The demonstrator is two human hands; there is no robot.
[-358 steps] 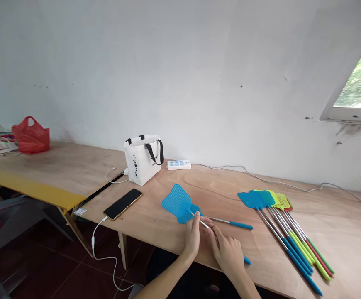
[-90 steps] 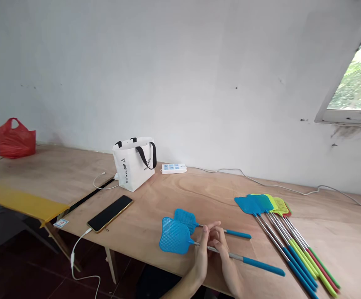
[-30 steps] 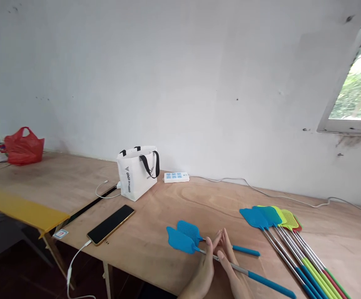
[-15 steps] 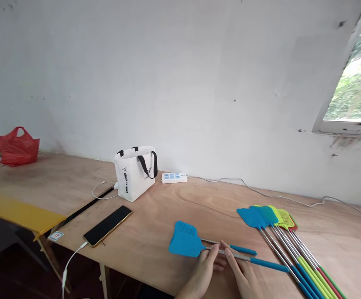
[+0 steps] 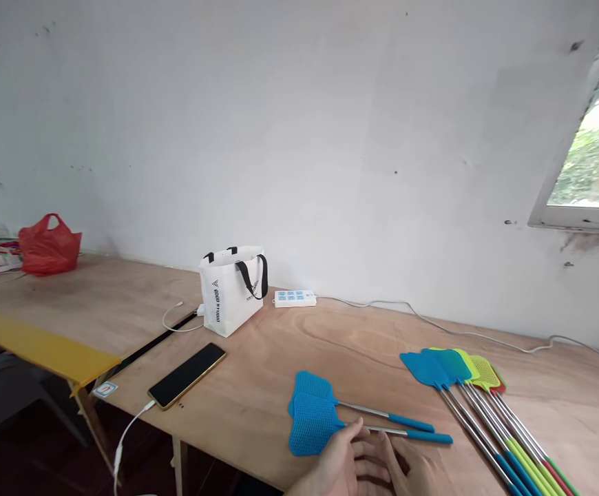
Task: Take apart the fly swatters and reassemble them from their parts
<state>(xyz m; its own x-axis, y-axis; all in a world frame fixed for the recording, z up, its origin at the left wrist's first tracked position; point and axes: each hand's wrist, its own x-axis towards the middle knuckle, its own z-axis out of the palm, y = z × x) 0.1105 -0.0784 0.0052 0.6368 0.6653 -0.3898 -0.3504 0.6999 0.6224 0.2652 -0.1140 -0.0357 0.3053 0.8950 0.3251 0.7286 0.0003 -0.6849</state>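
- Head view: we see the left hand (image 5: 343, 463) and right hand (image 5: 407, 467) at the lower edge, both cut off at the wrist; several fingertips are hidden.
- The left thumb and forefinger close on the front blue swatter (image 5: 312, 426) behind its head, covering part of the neck and shaft.
- The right thumb sits just below the same shaft; we cannot tell whether this hand grips.
- The swatter pile (image 5: 447, 365) at right runs out of frame at its handle ends; we cannot count its overlapped heads reliably.
- The window (image 5: 596, 148) is cut off at right.
- On the white bag (image 5: 231, 296) we read "STUDIO" running vertically; the word beside it and the small front print are unclear. The table-corner sticker (image 5: 105, 390) is illegible.
- Front swatter: perforated blue head, bright metal shaft, blue handle. It is at the near table edge, its head overlapping that of the rear blue swatter (image 5: 364, 409), which matches it in colour and lies just behind.
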